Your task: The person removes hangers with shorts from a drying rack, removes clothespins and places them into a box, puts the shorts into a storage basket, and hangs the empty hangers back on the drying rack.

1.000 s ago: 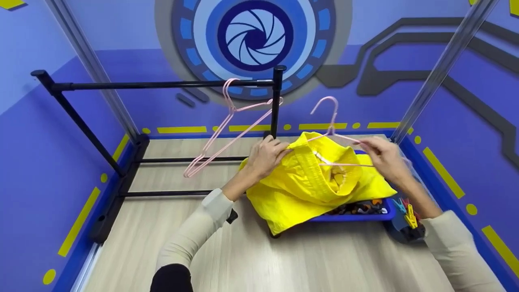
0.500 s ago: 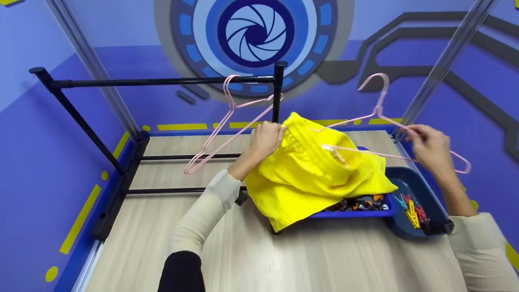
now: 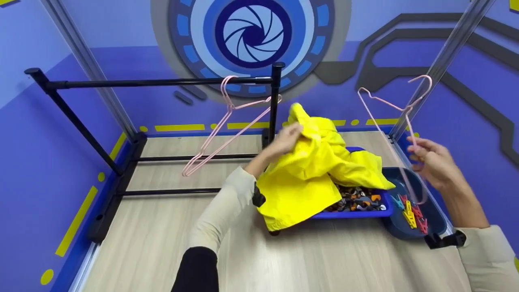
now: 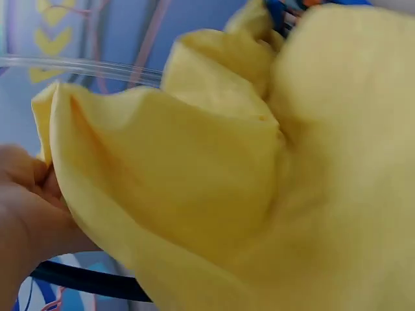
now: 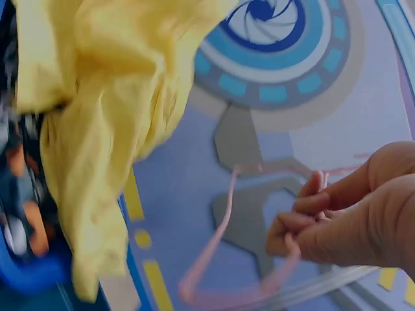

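Note:
Yellow shorts lie bunched over a blue basket, one part lifted by my left hand, which grips the cloth near its upper edge. In the left wrist view the left hand has its fingers partly behind the yellow cloth. To the right, clear of the shorts, my right hand pinches a pink clothes hanger by one side. The hanger is tilted, hook up. From the right wrist camera the hanger looks blurred below the fingers.
A black clothes rack stands at left with pink hangers on its bar. Dark patterned items fill the basket. Beside it, a dark blue tray holds several coloured clothes pegs. Blue walls enclose the wooden floor.
The pink hanger has come out of the shorts' waist, moved right with my right hand and turned. My left hand has shifted right, and the shorts' upper part has folded over.

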`<state>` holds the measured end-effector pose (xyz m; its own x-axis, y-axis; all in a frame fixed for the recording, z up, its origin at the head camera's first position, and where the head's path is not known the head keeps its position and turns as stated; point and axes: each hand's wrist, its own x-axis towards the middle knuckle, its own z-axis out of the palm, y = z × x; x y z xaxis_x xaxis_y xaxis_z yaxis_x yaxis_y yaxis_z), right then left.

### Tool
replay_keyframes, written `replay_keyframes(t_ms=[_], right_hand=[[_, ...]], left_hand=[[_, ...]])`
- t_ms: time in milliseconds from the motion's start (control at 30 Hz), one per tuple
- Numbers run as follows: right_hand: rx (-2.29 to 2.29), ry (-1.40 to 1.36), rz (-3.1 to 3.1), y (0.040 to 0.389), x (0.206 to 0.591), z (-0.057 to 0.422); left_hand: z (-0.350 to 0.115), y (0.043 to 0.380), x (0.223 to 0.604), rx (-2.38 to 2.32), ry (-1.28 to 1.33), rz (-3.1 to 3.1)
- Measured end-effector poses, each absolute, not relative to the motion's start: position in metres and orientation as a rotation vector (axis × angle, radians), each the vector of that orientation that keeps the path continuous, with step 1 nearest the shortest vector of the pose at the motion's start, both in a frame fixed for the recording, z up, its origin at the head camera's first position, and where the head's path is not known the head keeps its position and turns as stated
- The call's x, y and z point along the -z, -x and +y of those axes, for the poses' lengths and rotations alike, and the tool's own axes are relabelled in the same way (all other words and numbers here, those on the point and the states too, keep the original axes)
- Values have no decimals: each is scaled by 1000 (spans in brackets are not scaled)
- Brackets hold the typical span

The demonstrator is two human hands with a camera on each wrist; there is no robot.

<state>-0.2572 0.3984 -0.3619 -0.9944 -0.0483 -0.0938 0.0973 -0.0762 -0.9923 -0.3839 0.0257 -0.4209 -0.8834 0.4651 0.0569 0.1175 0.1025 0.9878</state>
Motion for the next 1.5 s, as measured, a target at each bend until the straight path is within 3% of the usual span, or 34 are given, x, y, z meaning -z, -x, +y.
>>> replay_keyframes(t_ms=[267, 467, 733, 933, 1233, 1367, 1500], right_hand=[[2337, 217, 1547, 247, 367, 378], [2277, 368, 1477, 242, 364, 362], [2124, 413, 1533, 234, 359, 341], [2072, 505, 1470, 224, 353, 331], [1917, 603, 1580, 205, 336, 311], [1876, 637, 1579, 203, 331, 300], [1833, 641, 1603, 205, 328, 287]], left_hand=[[37, 358, 486, -373, -1218, 2476], [37, 344, 496, -104, -1235, 2487], [8, 330, 456, 217, -1359, 2398], [-46, 334, 404, -24, -1298, 2498], [-157, 355, 293, -994, -1070, 3078], [-199, 374, 278, -1081, -793, 3476], [-236, 384, 287, -957, -415, 3664]])
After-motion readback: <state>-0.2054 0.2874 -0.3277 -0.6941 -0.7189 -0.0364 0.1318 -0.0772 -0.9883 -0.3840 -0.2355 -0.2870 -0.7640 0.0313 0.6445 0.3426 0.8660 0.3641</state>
